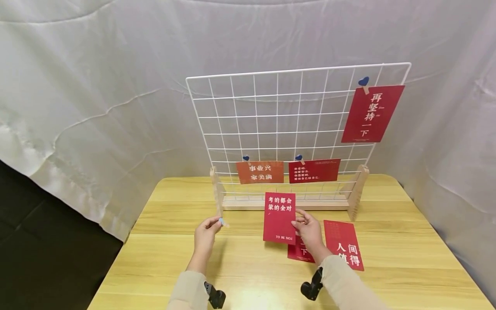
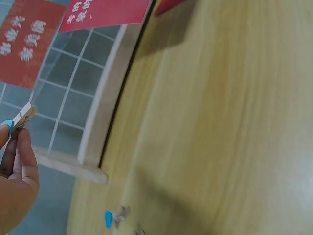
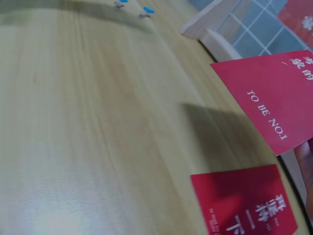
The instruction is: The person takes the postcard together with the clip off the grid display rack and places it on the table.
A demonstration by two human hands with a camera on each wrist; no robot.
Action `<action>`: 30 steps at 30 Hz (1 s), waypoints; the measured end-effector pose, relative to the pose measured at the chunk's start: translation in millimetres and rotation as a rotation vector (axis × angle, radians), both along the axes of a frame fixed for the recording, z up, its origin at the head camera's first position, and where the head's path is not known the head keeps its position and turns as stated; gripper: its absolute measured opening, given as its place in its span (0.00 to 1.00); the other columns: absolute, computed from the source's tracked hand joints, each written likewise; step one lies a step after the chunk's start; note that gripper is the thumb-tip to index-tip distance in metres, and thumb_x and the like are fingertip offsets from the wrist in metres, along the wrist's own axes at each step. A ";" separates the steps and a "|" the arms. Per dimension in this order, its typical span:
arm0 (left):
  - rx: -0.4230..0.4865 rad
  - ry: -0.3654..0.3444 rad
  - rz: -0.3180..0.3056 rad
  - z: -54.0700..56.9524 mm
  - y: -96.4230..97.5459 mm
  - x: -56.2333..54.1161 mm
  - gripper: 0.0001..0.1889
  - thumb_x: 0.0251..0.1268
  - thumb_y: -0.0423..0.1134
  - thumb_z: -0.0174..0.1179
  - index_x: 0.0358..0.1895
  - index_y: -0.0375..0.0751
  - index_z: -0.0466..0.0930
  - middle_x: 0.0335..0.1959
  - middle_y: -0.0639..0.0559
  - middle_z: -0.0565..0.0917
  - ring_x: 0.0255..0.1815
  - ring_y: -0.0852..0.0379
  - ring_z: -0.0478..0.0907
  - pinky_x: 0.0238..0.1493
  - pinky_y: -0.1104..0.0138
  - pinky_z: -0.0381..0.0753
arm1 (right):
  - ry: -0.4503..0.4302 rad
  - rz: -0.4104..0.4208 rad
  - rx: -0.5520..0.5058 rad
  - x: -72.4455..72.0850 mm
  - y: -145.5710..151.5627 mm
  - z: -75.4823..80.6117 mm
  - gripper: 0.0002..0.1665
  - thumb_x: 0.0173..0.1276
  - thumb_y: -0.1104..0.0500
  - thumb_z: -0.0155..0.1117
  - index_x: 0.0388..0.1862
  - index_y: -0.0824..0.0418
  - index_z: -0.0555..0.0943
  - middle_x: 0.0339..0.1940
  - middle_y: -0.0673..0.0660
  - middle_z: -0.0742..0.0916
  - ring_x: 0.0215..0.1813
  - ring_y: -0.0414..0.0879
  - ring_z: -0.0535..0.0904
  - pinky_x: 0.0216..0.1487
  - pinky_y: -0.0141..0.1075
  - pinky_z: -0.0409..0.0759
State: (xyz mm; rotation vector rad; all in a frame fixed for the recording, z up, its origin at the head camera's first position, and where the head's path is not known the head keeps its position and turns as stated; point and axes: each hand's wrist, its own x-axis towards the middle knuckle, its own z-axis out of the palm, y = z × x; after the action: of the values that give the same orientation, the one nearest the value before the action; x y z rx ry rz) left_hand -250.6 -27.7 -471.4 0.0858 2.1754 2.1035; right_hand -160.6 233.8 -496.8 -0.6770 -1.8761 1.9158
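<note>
My left hand (image 1: pixel 203 239) pinches a small wooden clothespin (image 2: pixel 23 117) with a blue ornament between thumb and fingers, left of the rack's wooden foot. The right hand (image 1: pixel 312 234) holds a red card (image 1: pixel 279 219) by its right edge, upright above the table in front of the rack. White characters and "TO BE NO.1" are printed on that card. Under the right hand, partly hidden by it and the held card, lies another red card (image 3: pixel 244 203) with white characters. A third red card (image 1: pixel 342 237) lies to the right, its lower part overlapped by the right forearm.
A white wire grid rack (image 1: pixel 286 205) stands on a wooden base at the table's back. Blue-heart clothespins hold an orange card (image 1: pixel 260 177), a small red card (image 1: pixel 314 176) and a tall red card (image 1: pixel 372 125) on it. More clothespins (image 3: pixel 145 11) stand on the table at left.
</note>
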 end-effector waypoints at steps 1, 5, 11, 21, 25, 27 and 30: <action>-0.004 -0.007 0.004 -1.7 -2.5 0.5 0.11 0.55 0.28 0.55 0.41 0.26 0.75 0.36 0.44 0.78 0.34 0.59 0.76 0.40 0.71 0.74 | -0.007 0.005 -0.003 0.0 -0.7 -2.0 0.24 0.56 0.72 0.57 0.53 0.65 0.71 0.30 0.60 0.78 0.23 0.38 0.74 0.21 0.28 0.74; -0.031 -0.023 0.007 -9.0 -13.2 4.1 0.11 0.57 0.29 0.53 0.42 0.27 0.74 0.37 0.42 0.77 0.37 0.55 0.76 0.42 0.69 0.74 | -0.046 0.024 0.005 0.5 -3.8 -7.5 0.24 0.56 0.71 0.56 0.54 0.64 0.70 0.30 0.57 0.78 0.25 0.39 0.74 0.22 0.29 0.74; 0.015 0.059 -0.036 -42.7 -33.0 0.2 0.11 0.57 0.34 0.54 0.41 0.30 0.76 0.35 0.45 0.78 0.35 0.57 0.76 0.40 0.69 0.75 | -0.088 0.031 0.036 0.8 -5.9 -15.6 0.24 0.57 0.70 0.57 0.54 0.63 0.70 0.31 0.57 0.78 0.26 0.40 0.74 0.23 0.30 0.74; -0.091 -0.099 0.014 -36.0 -47.3 17.2 0.13 0.57 0.26 0.51 0.44 0.21 0.70 0.40 0.37 0.75 0.37 0.53 0.76 0.43 0.66 0.74 | -0.111 0.063 -0.004 -1.5 -10.9 -30.1 0.23 0.57 0.71 0.56 0.53 0.65 0.70 0.30 0.58 0.78 0.26 0.41 0.74 0.23 0.31 0.74; -0.096 -0.123 0.015 -40.3 -55.5 21.4 0.13 0.56 0.25 0.51 0.44 0.19 0.69 0.39 0.36 0.75 0.37 0.52 0.76 0.42 0.64 0.74 | -0.126 0.069 -0.005 -1.0 -12.2 -34.0 0.23 0.57 0.72 0.56 0.54 0.65 0.70 0.31 0.58 0.78 0.27 0.42 0.74 0.23 0.32 0.75; -0.094 -0.129 0.020 -43.1 -59.5 23.2 0.13 0.56 0.25 0.51 0.44 0.18 0.69 0.40 0.33 0.74 0.38 0.51 0.76 0.42 0.65 0.75 | -0.128 0.074 -0.011 -0.7 -12.4 -35.5 0.23 0.57 0.72 0.55 0.54 0.65 0.69 0.31 0.58 0.78 0.27 0.43 0.74 0.23 0.32 0.75; -0.110 -0.138 0.043 -48.7 -66.1 24.3 0.13 0.55 0.24 0.52 0.43 0.18 0.70 0.41 0.32 0.75 0.37 0.51 0.76 0.39 0.67 0.76 | -0.128 0.079 -0.011 -1.1 -13.2 -37.3 0.24 0.57 0.72 0.55 0.55 0.65 0.69 0.31 0.58 0.77 0.27 0.43 0.74 0.24 0.33 0.75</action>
State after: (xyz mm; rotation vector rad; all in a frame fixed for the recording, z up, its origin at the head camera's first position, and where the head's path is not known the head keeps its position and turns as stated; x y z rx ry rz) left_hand -226.2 -93.7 -520.0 -0.1134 2.2239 1.9427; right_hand -161.7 220.6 -534.1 -0.7562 -1.9991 1.9747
